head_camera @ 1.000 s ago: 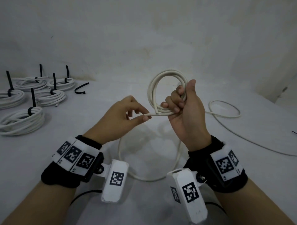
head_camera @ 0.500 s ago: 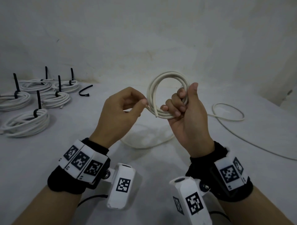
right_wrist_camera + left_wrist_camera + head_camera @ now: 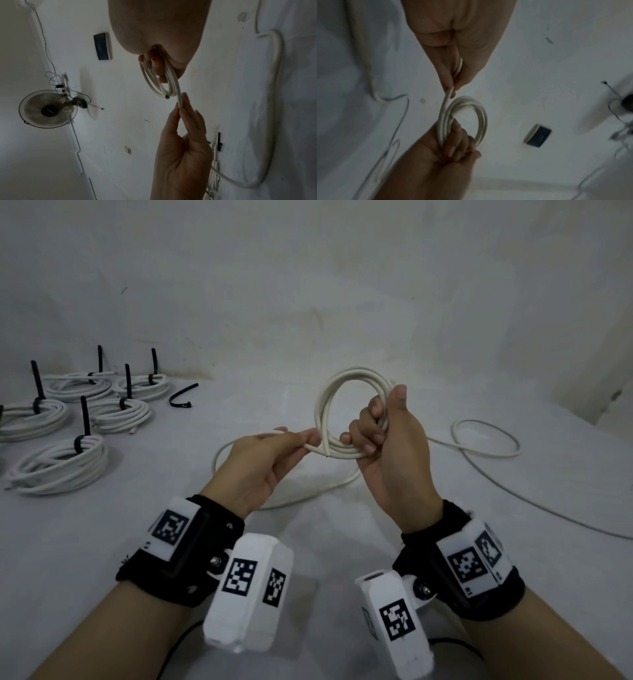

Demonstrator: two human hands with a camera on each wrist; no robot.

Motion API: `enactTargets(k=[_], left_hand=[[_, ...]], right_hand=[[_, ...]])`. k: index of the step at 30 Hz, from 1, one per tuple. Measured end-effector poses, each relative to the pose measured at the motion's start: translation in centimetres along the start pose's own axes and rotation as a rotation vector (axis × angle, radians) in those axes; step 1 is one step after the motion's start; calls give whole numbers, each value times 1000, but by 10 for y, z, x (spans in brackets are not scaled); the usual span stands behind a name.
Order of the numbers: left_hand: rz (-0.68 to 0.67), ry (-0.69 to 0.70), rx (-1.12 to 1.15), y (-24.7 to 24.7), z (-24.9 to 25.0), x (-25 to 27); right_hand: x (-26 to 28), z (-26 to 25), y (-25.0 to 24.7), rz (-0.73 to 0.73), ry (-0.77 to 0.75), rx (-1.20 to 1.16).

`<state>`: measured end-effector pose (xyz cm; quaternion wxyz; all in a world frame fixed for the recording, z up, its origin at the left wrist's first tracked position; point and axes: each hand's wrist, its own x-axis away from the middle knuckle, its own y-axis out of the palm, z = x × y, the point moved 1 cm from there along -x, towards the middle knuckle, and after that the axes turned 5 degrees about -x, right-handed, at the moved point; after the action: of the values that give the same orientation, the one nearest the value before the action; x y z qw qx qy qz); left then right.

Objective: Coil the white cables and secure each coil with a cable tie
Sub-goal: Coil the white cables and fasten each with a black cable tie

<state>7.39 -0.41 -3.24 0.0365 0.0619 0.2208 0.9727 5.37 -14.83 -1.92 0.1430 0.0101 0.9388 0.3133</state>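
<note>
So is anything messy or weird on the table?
Only small things. One loose black cable tie lies bent by itself beside the five tied white cable coils. The rest of the white cable being coiled by both hands sprawls in loose loops across the white table. Nothing looks broken or spilled.

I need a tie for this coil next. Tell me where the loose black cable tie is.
In the head view the loose black cable tie lies on the white surface at far left, just right of the tied coils, apart from both hands.
</note>
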Motion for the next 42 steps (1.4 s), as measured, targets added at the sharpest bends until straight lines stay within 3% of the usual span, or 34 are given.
enactTargets(k=[6,10,14,17,21,25,30,36,42], left_hand=[[119,2,-67,-12,12,-4],[-32,-79,-99,-28,24,-5],[-173,-110,-344,-22,25,2],[-137,-108,-502,-21,23,1],[-18,60,-714,-30,24,-5],[2,302,-902,-33,24,-8],[14,539,-738,-25,29,-2],[17,620,-743,-24,27,-3],[-3,604,-704,-25,28,-3]], right_hand=[[1,2,0,-2,16,35],[2,2,2,-26,48,36],[3,9,0,-62,147,103],[3,13,-1,-85,190,158],[3,14,-3,-84,205,138],[3,16,-2,-91,237,90],[7,24,0,-140,348,87],[7,23,1,-130,338,17],[6,20,1,-132,315,-10]])
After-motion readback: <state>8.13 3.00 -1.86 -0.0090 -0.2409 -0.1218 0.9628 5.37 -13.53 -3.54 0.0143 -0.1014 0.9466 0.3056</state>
